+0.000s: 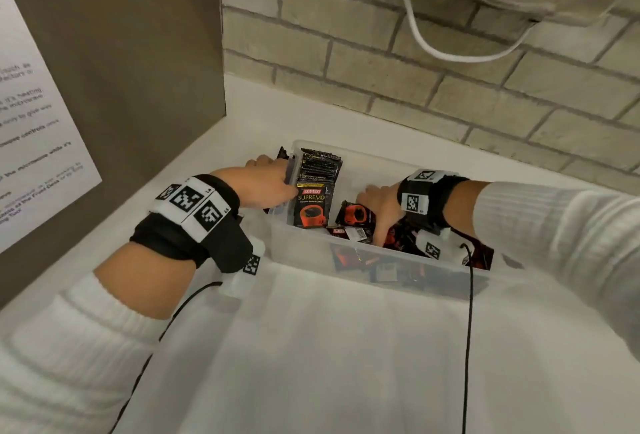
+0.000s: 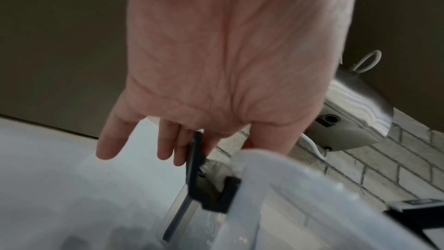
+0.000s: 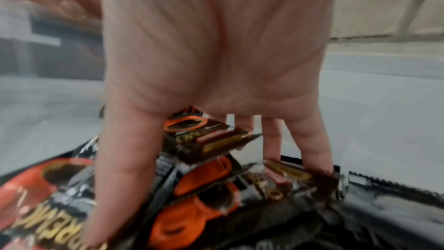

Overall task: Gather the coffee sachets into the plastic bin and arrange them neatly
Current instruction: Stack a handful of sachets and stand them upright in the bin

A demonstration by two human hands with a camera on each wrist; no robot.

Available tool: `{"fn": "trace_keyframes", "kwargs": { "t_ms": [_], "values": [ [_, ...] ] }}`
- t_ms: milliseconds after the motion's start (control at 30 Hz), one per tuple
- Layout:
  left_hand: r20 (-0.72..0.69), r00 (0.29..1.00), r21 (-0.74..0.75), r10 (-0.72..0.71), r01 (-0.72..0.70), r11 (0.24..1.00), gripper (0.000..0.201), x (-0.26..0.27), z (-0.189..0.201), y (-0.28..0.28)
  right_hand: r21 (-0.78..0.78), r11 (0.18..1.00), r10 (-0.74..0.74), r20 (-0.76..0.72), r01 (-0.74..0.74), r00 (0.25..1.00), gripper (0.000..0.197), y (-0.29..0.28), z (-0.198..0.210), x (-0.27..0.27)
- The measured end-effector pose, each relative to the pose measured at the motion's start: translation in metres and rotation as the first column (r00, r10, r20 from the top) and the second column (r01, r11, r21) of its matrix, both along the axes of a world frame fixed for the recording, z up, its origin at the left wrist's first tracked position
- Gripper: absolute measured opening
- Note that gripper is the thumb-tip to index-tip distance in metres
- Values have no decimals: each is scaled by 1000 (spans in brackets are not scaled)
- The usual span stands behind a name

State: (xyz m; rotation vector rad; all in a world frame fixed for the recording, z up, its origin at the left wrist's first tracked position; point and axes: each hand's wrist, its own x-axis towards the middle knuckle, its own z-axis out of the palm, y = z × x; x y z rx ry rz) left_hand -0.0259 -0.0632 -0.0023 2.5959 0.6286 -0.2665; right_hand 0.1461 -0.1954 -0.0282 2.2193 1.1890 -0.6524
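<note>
I had the left hand at the bin's left end, thumb inside against the upright row of sachets, fingers straight down the outside by the black latch, clamped on nothing. The right hand was down in the bin's right part, fingers spread into the loose sachet pile; whether it pinched one I could not tell. The bin sat on the white counter near the brick wall.
</note>
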Motion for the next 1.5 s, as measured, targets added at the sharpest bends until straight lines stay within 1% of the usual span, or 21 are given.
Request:
{"fn": "trace_keyframes", "kwargs": {
  "t_ms": [67, 167, 300, 433, 500, 567, 600, 633, 700, 733, 800, 867, 933, 1000, 1133, 1200, 1233, 1333, 1367, 1433, 1500],
  "values": [
    [0, 1000, 1, 4, -4, 1000, 41, 0, 2, -2, -22, 1000, -8, -18, 8, 1000, 94, -4, 4, 6],
    [-20, 1000, 4, 20, -20, 1000, 43, 1, 4, -4, -21, 999, -28, -70, 26, 997, 67, -10, 11, 10],
    [-42, 999, 23, 28, -27, 999, 44, 1, 5, -7, 38, 999, 33, -11, -33, 999, 49, -19, 25, 14],
    [-50, 999, 48, 21, -18, 999, 37, 3, 0, -4, 225, 973, -44, -60, 57, 997, 23, -36, 56, 24],
    [-38, 999, 65, 36, -34, 997, 37, 5, 0, -4, 355, 929, -84, -65, 102, 994, 19, -48, 72, 29],
    [46, 998, 65, 44, -47, 997, 45, 8, 3, -8, 480, 865, -127, -75, 147, 989, 21, -62, 86, 30],
    [138, 989, 34, 48, -53, 998, 48, 10, 6, -12, 532, 829, -143, -96, 173, 985, 22, -68, 92, 30],
    [259, 964, -22, 55, -51, 998, 48, 11, 10, -18, 577, 793, -151, -124, 195, 981, 24, -73, 96, 29],
    [491, 865, -216, 99, 12, 976, 47, 16, 19, -32, 637, 734, -143, -195, 236, 970, 25, -78, 102, 19],
    [555, 819, -337, 142, 66, 939, 47, 19, 23, -39, 647, 720, -127, -232, 250, 964, 26, -78, 103, 11],
    [587, 783, -519, 205, 170, 838, 46, 25, 31, -52, 642, 722, -82, -290, 257, 953, 28, -74, 103, -5],
    [509, 830, -678, 226, 225, 700, 47, 29, 36, -59, 618, 743, -40, -342, 256, 939, 31, -68, 101, -20],
    [342, 924, -820, 170, 205, 535, 50, 33, 37, -60, 585, 770, -8, -392, 256, 920, 47, -61, 98, -31],
    [201, 976, -871, 81, 141, 471, 41, 33, 36, -58, 563, 796, 18, -392, 224, 920, 66, -56, 95, -38],
    [78, 988, -939, 135, 27, 342, 32, 35, 32, -51, 623, 759, -9, -280, 189, 960, 42, -47, 84, -36],
    [101, 975, -947, 197, 34, 319, 28, 37, 28, -49, 700, 666, -30, -322, 259, 946, 51, -44, 78, -32],
    [129, 963, -949, 236, 51, 311, 26, 39, 25, -47, 751, 583, -34, -357, 309, 933, 60, -44, 76, -29],
    [206, 896, -966, 394, 121, 230, 23, 42, 15, -40, 843, 250, -6, -490, 476, 872, 82, -45, 71, -26],
    [221, 867, -968, 446, 141, 205, 21, 42, 11, -38, 821, 149, 20, -560, 551, 828, 85, -46, 68, -27],
    [244, 814, -968, 527, 177, 176, 20, 42, 3, -34, 698, 1, 56, -715, 716, 697, 78, -47, 58, -30],
    [273, 770, -962, 577, 212, 172, 25, 41, -5, -33, 485, -129, 116, -859, 865, 499, 56, -45, 41, -34]
  ]
}}
